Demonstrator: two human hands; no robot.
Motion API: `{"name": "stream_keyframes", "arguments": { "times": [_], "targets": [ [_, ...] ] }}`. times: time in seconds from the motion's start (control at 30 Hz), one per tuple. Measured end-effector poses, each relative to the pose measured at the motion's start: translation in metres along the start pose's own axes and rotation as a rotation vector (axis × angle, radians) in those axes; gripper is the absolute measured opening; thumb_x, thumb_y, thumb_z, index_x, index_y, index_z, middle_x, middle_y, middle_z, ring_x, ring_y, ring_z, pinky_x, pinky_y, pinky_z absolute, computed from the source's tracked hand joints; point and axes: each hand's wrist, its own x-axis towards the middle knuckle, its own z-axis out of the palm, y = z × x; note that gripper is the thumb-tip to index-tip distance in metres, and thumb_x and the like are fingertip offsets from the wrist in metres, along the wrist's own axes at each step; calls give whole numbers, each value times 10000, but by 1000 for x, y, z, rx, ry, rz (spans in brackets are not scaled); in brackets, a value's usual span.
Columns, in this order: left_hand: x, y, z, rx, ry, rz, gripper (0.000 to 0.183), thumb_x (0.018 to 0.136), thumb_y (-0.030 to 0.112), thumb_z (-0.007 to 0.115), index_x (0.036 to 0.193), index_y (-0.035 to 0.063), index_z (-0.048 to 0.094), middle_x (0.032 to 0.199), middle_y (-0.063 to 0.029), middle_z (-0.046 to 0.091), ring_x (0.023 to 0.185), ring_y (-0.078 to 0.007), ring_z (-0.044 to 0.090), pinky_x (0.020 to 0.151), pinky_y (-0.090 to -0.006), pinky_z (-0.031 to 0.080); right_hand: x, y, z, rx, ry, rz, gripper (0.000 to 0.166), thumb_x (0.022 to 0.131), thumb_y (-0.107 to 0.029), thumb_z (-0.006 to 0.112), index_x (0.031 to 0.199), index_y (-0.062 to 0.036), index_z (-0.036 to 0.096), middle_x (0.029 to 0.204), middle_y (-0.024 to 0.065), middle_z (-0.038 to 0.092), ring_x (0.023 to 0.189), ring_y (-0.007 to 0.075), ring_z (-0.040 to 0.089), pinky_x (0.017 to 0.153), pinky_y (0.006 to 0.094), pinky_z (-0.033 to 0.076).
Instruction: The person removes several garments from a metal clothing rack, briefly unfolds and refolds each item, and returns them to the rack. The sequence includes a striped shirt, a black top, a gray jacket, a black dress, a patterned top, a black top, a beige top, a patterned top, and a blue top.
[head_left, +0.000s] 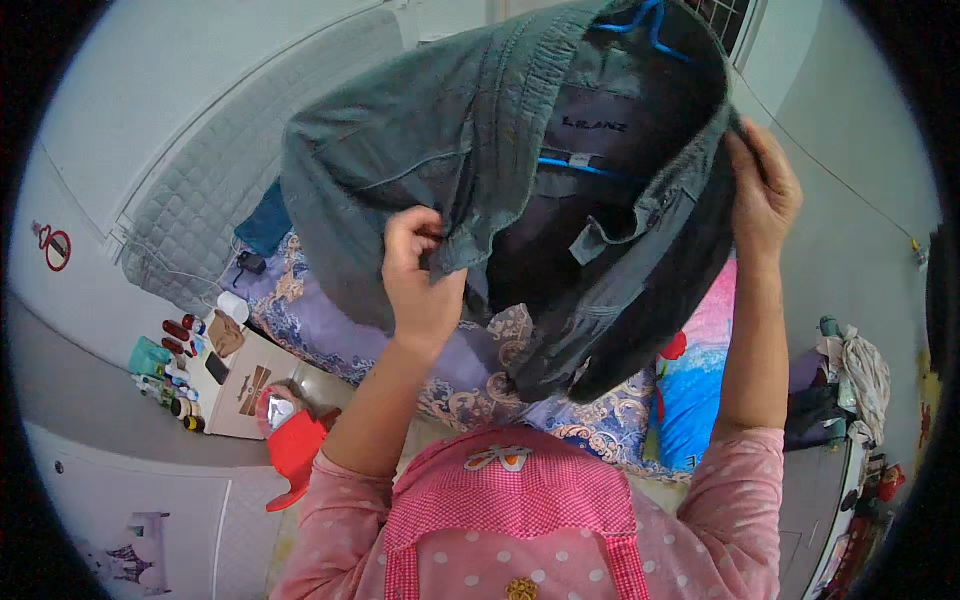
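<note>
A dark grey-green jacket (360, 172) with a gathered collar hangs open before me on a blue hanger (577, 169), its dark lining showing. The hanger's blue hook stands out at the collar near the top of the view. My left hand (420, 270) grips the front edge of the jacket at the left, fingers curled into the cloth. My right hand (765, 180) pinches the jacket at its right side, near the collar. The lower part of the jacket hangs over the bed (465, 390).
A quilted grey headboard (225, 165) stands behind the bed. A bedside cabinet (255, 367) at the left bears a phone (217, 367) and several bottles. A red bag-like object (296, 450) is beside it. Clothes (862, 375) are piled on a cabinet (806, 487) at the right.
</note>
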Motion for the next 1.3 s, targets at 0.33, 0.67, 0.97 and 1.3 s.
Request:
{"name": "stream_keyframes", "arguments": {
  "times": [0.33, 0.67, 0.97, 1.3],
  "targets": [
    [-33, 5, -2, 338, 25, 412, 314, 679, -62, 659, 941, 52, 528, 941, -116, 537, 817, -295, 521, 756, -377, 405, -40, 17, 28, 57, -179, 154, 180, 785, 2, 661, 965, 12, 649, 905, 75, 654, 851, 145, 601, 764, 243, 456],
    [-78, -37, 37, -197, -405, -659, 318, 890, 273, 594, 1035, -7, 550, 936, -78, 520, 763, -132, 494, 691, -282, 425, -48, -36, 32, 41, -284, 96, 175, 754, 12, 671, 927, -8, 654, 826, 99, 645, 753, 194, 615, 672, 259, 468],
    [-75, 14, 26, -790, -128, -690, 282, 970, 238, 468, 1076, 1, 578, 1004, -15, 602, 900, -79, 516, 841, -232, 408, -64, 7, 4, -165, -343, 189, 160, 798, -55, 656, 955, -26, 667, 869, 121, 666, 784, 215, 642, 701, 267, 483],
    [-82, -4, -9, -453, -159, -524, 118, 931, 94, 515, 1025, 25, 532, 828, -50, 588, 734, -114, 580, 630, -248, 496, -98, 17, 7, -50, -219, 494, 166, 821, -101, 668, 960, -11, 676, 905, 74, 685, 837, 124, 620, 756, 257, 476]
  ]
}}
